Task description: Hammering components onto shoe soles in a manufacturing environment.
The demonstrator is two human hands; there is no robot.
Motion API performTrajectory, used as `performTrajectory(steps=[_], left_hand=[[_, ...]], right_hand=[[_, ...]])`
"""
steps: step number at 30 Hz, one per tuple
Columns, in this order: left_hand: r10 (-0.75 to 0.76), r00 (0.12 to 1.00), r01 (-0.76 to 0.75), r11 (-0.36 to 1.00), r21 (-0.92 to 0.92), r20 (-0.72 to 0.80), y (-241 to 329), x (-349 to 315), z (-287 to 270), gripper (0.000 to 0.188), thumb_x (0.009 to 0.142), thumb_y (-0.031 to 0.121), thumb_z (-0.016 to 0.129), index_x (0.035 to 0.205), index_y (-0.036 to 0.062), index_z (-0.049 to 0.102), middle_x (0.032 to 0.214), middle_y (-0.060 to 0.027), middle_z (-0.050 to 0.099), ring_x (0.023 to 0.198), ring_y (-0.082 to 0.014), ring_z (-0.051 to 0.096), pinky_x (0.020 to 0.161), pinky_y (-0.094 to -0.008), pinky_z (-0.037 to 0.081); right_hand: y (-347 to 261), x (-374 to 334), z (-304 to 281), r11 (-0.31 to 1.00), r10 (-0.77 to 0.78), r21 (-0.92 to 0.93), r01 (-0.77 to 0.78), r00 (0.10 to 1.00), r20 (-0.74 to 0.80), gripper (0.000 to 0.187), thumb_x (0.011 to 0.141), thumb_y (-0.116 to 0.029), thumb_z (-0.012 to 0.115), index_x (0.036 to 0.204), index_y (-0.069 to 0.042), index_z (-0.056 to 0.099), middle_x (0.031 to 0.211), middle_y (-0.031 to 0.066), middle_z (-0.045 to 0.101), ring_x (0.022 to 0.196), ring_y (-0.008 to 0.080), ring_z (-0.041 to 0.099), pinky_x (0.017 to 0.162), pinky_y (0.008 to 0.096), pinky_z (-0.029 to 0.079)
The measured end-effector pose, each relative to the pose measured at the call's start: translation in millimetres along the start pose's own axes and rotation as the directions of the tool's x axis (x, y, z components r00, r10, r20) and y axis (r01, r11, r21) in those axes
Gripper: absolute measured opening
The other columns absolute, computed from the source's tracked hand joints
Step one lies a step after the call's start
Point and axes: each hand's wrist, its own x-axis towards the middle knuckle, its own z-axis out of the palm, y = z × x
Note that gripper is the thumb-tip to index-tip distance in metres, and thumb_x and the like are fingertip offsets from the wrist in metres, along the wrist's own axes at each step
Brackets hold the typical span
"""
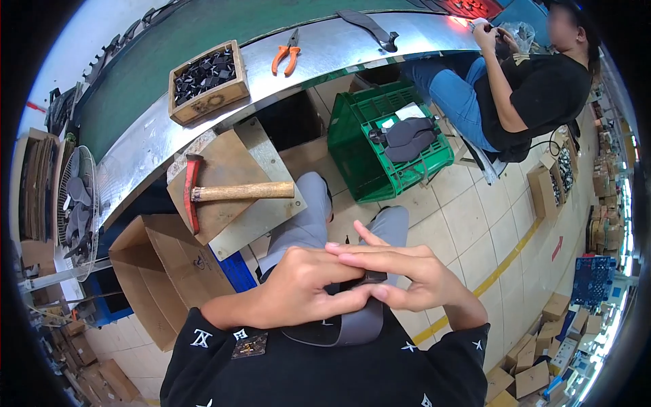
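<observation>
In front of my lap, both hands meet over a dark grey strap-like piece (pixel 362 324) with a small black block (pixel 375 277) at its upper end. My left hand (pixel 305 281) has its fingers bent around the piece from the left. From the right, my right hand (pixel 407 271) presses on the block, thumb beneath and fingers across the top, one finger raised. The fingers overlap and partly hide the block. Ahead to the left, a hammer (pixel 237 192) with a red head and wooden handle lies on a brown board (pixel 234 159) over a metal plate.
A wooden box (pixel 241 88) of small black parts, orange-handled pliers (pixel 287 53) and a dark curved piece (pixel 368 27) lie on the metal bench. A green crate (pixel 359 180) carries dark grey pads (pixel 411 139). An open carton (pixel 183 271) stands left. A co-worker (pixel 536 102) sits at right.
</observation>
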Motion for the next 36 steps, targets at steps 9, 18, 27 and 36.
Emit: performTrajectory(steps=[9, 18, 27, 36], left_hand=[[0.01, 1.0, -0.01, 1.0, 0.007, -0.005, 2, 0, 3, 0.021, 0.077, 0.014, 0.079, 0.091, 0.0004, 0.074, 0.077, -0.0139, 0.07, 0.067, -0.0274, 0.069, 0.057, -0.0339, 0.052], [-0.506, 0.843, 0.512, 0.646, -0.566, 0.186, -20, 4, 5, 0.021, 0.092, 0.019, 0.071, 0.086, -0.0006, 0.072, 0.076, 0.0012, 0.063, 0.073, -0.005, 0.053, 0.065, -0.0244, 0.041], [-0.585, 0.793, 0.545, 0.557, -0.626, 0.17, -5, -24, 4, 0.025, 0.092, 0.016, 0.072, 0.073, 0.0014, 0.065, 0.066, 0.0036, 0.055, 0.066, -0.0034, 0.047, 0.057, -0.0239, 0.033], [-0.387, 0.891, 0.455, 0.761, -0.463, 0.238, -2, -14, 3, 0.018, 0.09, 0.015, 0.074, 0.08, 0.0017, 0.069, 0.065, -0.0002, 0.059, 0.064, -0.0065, 0.053, 0.061, -0.0254, 0.041]], right_hand=[[-1, -2, 12, 0.997, -0.069, -0.042, 0.065, 0.992, -0.109, 0.05, 0.085, -0.002, 0.055, 0.133, 0.012, 0.053, 0.126, 0.0251, 0.062, 0.123, 0.0374, 0.059, 0.115, 0.0562, 0.031], [30, 8, -10, 0.99, 0.138, -0.012, -0.14, 0.984, -0.111, 0.039, 0.097, -0.014, 0.053, 0.13, 0.007, 0.059, 0.125, 0.0211, 0.066, 0.116, 0.0322, 0.065, 0.111, 0.0453, 0.04], [51, 16, 2, 0.926, 0.114, 0.363, -0.108, 0.993, 0.005, 0.038, 0.091, -0.019, 0.067, 0.116, 0.009, 0.067, 0.115, 0.0286, 0.068, 0.117, 0.0391, 0.063, 0.104, 0.0442, 0.047], [47, 5, -1, 0.953, -0.081, 0.286, 0.098, 0.994, -0.07, 0.032, 0.08, -0.018, 0.076, 0.102, 0.004, 0.072, 0.113, 0.0248, 0.069, 0.112, 0.0425, 0.065, 0.097, 0.0492, 0.051]])
